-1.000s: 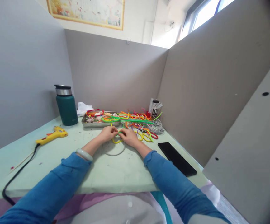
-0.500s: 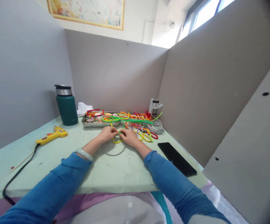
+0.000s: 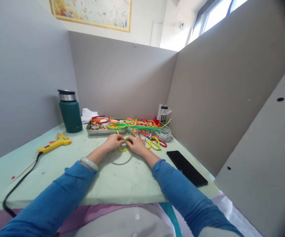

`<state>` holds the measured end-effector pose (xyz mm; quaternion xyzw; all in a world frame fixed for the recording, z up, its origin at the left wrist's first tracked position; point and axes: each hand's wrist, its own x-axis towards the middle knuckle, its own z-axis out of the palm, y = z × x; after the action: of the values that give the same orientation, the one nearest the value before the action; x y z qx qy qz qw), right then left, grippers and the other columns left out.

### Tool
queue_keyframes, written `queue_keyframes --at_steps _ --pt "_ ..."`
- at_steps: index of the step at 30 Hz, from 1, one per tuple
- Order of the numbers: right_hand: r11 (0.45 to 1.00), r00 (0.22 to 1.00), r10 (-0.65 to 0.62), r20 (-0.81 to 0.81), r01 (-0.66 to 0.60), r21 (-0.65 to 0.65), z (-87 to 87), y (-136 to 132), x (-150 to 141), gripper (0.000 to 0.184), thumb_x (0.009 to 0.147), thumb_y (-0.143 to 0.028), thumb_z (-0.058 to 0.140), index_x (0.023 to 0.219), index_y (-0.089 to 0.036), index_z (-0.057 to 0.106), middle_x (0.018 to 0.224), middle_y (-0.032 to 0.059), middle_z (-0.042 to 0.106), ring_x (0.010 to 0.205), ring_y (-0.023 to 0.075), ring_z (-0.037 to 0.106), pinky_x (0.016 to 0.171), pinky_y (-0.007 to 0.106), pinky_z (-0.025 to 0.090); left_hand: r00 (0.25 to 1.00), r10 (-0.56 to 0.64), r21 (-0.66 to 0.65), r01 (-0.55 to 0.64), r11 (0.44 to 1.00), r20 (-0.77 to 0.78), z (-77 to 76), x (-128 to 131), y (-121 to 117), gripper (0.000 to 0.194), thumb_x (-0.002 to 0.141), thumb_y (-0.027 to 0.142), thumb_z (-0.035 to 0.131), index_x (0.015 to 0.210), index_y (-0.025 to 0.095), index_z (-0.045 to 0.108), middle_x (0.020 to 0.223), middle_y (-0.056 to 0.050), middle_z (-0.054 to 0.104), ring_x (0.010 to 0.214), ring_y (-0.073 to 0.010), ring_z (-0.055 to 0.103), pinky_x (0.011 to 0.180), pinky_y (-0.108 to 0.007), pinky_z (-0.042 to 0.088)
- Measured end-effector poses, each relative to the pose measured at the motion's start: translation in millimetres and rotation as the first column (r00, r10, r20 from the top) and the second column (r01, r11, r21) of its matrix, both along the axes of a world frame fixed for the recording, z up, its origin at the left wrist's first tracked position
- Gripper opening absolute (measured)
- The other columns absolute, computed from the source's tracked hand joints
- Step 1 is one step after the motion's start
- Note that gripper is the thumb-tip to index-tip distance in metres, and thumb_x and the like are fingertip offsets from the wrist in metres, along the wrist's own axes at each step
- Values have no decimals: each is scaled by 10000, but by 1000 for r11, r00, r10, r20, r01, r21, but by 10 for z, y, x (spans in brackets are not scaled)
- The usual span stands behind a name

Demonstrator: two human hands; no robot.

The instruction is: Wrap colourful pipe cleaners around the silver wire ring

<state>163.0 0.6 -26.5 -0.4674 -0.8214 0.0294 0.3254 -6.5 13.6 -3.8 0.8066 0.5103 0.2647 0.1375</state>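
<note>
Fingertips pinched together, my left hand [image 3: 114, 141] and my right hand [image 3: 136, 145] meet over the middle of the table. A short green bit of pipe cleaner [image 3: 127, 140] shows between them, held from both sides. Just below the fingers curves a yellow pipe cleaner [image 3: 124, 150], its other end sticking up behind my left hand. A thin grey loop [image 3: 121, 164] extends toward me under the hands. How the green, yellow and grey pieces join is hidden by my fingers.
Behind the hands are a metal tray [image 3: 103, 132] of small parts and a heap of coloured pipe cleaners [image 3: 147, 128]. A green bottle [image 3: 70, 115] and yellow glue gun [image 3: 58, 142] with a black cord are left. A black phone [image 3: 188, 168] lies right. Grey partitions [image 3: 122, 75] enclose the table.
Hardly anything differs. The fingertips have shifted very slightly around the green piece; both arms and the objects on the table stay where they were.
</note>
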Motion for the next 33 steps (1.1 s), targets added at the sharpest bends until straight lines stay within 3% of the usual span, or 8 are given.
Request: queue_keyframes --at_steps 26,33 --pt "1000 1000 28 2 -28 14 -33 23 10 219 816 -335 470 899 -224 640 757 5 636 638 118 509 561 212 300 994 38 15 -37 999 -103 49 5 -55 290 718 349 468 712 135 663 628 -37 609 580 -136 487 529 -235 300" --pt "1000 1000 27 -4 -27 15 -45 40 10 221 820 -339 466 903 -228 640 760 5 637 642 120 512 571 214 307 997 16 3 -16 1000 -70 49 6 -52 318 712 363 462 741 130 677 666 -41 632 610 -142 501 539 -231 313"
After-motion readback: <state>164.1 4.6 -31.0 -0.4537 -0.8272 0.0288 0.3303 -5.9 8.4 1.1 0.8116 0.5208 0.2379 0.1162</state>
